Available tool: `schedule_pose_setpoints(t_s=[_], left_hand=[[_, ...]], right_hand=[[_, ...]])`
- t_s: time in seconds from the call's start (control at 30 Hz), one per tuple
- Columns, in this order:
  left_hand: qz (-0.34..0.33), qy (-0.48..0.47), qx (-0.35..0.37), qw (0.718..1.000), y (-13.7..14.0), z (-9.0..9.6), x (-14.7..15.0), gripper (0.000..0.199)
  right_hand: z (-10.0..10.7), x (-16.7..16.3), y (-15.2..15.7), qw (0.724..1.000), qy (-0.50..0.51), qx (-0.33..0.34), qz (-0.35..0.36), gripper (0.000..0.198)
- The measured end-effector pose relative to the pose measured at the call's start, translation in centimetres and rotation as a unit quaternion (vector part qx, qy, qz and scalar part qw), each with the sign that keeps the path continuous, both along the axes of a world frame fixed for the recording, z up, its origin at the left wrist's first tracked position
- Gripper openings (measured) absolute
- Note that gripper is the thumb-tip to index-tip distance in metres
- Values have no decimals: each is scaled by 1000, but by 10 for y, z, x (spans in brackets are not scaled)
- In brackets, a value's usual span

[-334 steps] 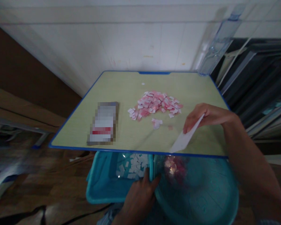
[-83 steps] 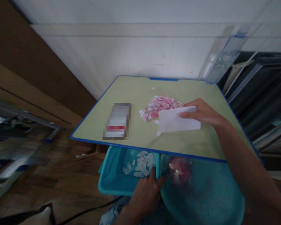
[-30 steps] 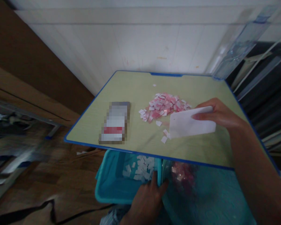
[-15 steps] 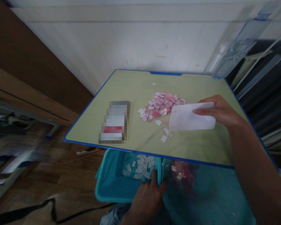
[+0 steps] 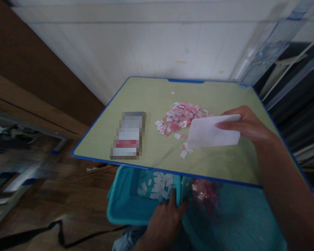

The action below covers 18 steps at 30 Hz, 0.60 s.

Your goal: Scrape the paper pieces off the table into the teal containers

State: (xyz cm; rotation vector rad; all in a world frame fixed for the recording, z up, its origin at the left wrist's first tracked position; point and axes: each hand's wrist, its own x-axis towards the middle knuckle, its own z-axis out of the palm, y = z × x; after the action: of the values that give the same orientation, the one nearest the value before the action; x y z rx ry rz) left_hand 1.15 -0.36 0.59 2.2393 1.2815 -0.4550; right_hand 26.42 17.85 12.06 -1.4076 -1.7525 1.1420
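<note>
One white card (image 5: 208, 134), pixelated red band (image 5: 126, 143)

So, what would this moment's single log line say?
right hand: holds white card | left hand: at teal bin, right rim | table: pink-white pile near card | teal bin: white pieces

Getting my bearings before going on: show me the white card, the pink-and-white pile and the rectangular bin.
White card (image 5: 209, 135): head view, middle of its flat face.
Pink-and-white pile (image 5: 182, 115): head view, middle of the heap.
Rectangular bin (image 5: 128, 221): head view, its near rim.
</note>
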Motion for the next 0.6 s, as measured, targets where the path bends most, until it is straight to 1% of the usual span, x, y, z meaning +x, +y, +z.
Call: schedule_pose_setpoints(t_s=[0.1,0.2,0.3,0.4,0.47,0.6], left_hand=[[6,5,-4,1000,-1,0,0,57],[2,0,-4,1000,-1,0,0,58],[-5,-4,8,1000,-1,-1,0,61],[-2,-14,23,1000,-2,-4,-1,60],[0,-19,29,999,-3,-5,-1,61],[-4,-15,30,999,-3,-5,-1,63]], right_hand=[[-2,-5,0,999,-5,-13,39,27],[-4,-16,-1,995,-19,-17,96,28],[-6,-35,-3,988,-32,16,150,27],[-8,-51,-7,981,-37,65,177,24],[-10,-56,-8,981,-28,74,176,24],[-10,-50,-8,992,2,56,116,23]])
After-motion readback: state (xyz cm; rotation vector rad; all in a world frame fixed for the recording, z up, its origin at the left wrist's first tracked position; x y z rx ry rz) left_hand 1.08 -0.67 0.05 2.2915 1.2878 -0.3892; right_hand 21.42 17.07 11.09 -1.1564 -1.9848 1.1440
